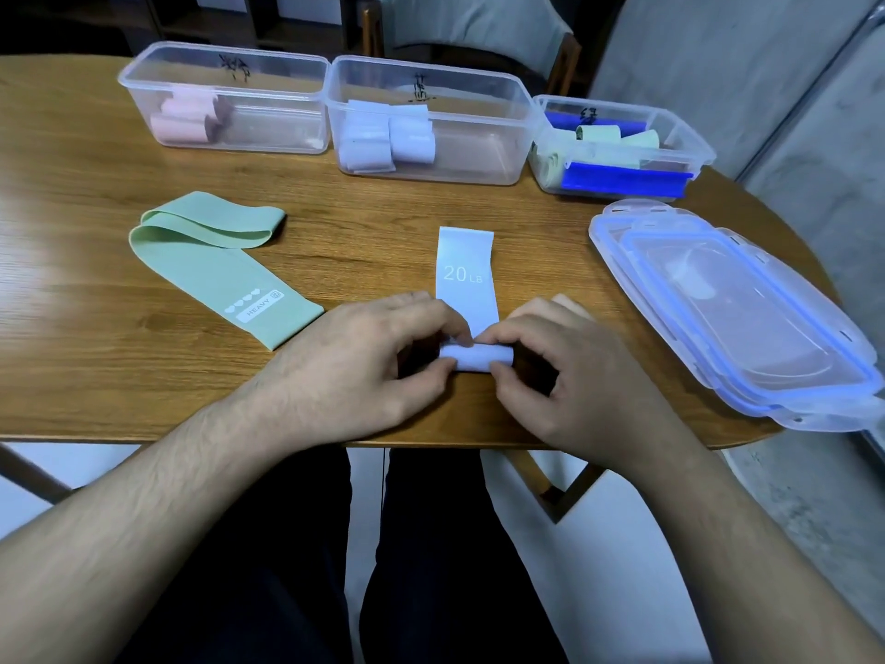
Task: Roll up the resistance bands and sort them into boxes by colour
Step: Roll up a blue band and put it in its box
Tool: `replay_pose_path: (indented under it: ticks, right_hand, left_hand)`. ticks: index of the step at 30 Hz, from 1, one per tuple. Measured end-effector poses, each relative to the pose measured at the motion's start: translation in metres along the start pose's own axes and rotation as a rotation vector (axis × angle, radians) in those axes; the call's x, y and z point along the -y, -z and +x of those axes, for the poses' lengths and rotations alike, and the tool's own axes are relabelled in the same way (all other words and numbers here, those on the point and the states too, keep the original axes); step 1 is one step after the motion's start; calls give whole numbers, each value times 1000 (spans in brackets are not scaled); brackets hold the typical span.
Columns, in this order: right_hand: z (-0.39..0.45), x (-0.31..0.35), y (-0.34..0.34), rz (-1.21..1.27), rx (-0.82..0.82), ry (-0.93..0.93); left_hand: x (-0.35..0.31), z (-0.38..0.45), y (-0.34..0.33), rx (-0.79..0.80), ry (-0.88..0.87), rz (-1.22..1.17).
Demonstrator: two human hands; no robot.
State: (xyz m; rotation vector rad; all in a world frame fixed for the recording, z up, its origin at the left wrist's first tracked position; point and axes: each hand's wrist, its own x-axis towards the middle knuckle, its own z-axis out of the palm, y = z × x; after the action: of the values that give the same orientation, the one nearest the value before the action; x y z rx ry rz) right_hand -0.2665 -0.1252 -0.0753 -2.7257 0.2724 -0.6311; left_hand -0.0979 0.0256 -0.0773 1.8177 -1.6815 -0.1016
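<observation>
Pale blue band [467, 275] flat on the wooden table [72, 136], near the front edge, between the two hands. Near end rolled up into a small tube; far end still flat, marked "20 LB". Left hand [364, 361] pinching the left end of the roll with thumb and fingers. Right hand [570, 376] pinching the right end the same way. Both hands closed on the roll, resting low on the table.

Green band [215, 261] just to the left, lying loose and not rolled, folded over at its far end, marked "HEAVY".

Three clear boxes in a row at the back of the table. Left box [268, 74] with pink rolls [184, 119] in its left part. Middle box [479, 88] with pale blue rolls [388, 139] in its left part. Right box [689, 131], smaller, with pale green rolls [603, 134] and blue clips on its sides. Dark writing on the back wall of each box, too blurry to read.

Stack of clear lids [747, 304] with blue rims on the right side of the table, touching nothing else. Chair [474, 31] behind the table.
</observation>
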Motion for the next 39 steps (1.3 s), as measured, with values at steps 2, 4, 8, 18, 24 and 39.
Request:
replay_pose_path:
  ticks: [2, 4, 8, 18, 24, 39]
  right_hand:
    - [0, 1, 0, -1, 5, 5]
    - [1, 0, -1, 15, 11, -15]
    - [3, -1, -2, 11, 16, -61]
    - [2, -4, -4, -5, -29, -25]
    - [3, -8, -5, -7, -19, -67]
    - [2, 0, 0, 48, 16, -77]
  left_hand:
    - [-2, -1, 0, 13, -4, 3]
    - [-3, -1, -1, 16, -13, 20]
    - [-1, 2, -3, -5, -2, 49]
    - [1, 3, -7, -69, 28, 108]
    - [3, 4, -7, -117, -28, 137]
    - [1, 3, -2, -42, 9, 49]
